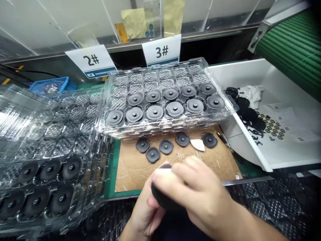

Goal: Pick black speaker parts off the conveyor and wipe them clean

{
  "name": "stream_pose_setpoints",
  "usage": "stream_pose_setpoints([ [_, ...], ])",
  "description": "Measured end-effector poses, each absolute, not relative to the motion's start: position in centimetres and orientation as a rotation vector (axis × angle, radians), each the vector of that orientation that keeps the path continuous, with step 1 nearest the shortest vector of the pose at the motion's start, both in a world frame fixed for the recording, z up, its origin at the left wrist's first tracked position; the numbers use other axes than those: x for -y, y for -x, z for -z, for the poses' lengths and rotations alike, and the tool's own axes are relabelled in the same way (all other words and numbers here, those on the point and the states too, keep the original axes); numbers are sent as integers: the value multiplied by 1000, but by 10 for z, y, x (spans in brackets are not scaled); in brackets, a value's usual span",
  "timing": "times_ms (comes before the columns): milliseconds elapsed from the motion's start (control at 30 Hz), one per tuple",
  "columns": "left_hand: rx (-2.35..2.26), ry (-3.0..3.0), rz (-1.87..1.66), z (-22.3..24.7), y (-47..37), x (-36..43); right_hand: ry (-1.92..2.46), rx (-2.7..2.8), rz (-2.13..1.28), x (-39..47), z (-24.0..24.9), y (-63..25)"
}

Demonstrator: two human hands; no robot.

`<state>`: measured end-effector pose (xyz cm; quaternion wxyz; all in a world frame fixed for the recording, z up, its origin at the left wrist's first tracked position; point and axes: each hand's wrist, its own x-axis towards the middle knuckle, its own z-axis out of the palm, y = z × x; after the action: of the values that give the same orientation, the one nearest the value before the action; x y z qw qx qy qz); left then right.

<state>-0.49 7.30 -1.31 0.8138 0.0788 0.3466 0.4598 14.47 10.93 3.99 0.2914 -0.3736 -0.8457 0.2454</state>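
Observation:
Close to my body, my left hand point(146, 209) grips a black round disc-shaped part point(165, 197) from the left side. My right hand point(198, 187) is closed over the same part from above, its thumb and fingers pressed against it; motion blurs them, and much of the part is hidden. Beyond the hands, several similar dark discs with a small central stud, one of them this disc point(152, 154), lie loose on a cardboard sheet point(130, 174). Among them lies a small white wedge-shaped piece point(198, 144).
A stacked clear tray point(160, 122) behind the cardboard has two front rows of discs. More clear trays point(97, 160) with discs stand left. On the right, a white bin point(288, 152) contains black scraps and stickers; a pen-like tool point(224, 140) lies beside it. A blue basket point(66, 83) sits behind.

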Motion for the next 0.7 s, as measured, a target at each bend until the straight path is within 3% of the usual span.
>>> stream_pose_setpoints([
  [100, -619, -168, -984, 13, 8, -71, 773, 2207, -864, -127, -28, -145],
  [300, -515, -80, -926, 17, 25, -69, 1459, 1747, -1121, -109, 44, -168],
  [467, -483, -40, -894, 23, 27, -71, 1579, 1773, -1223, -69, 97, -174],
  [567, -511, -42, -859, 19, 23, -73, 1632, 1713, -1161, -74, 82, -178],
  [700, -550, -67, -865, 12, 15, -72, 1578, 1653, -917, -92, 17, -176],
])
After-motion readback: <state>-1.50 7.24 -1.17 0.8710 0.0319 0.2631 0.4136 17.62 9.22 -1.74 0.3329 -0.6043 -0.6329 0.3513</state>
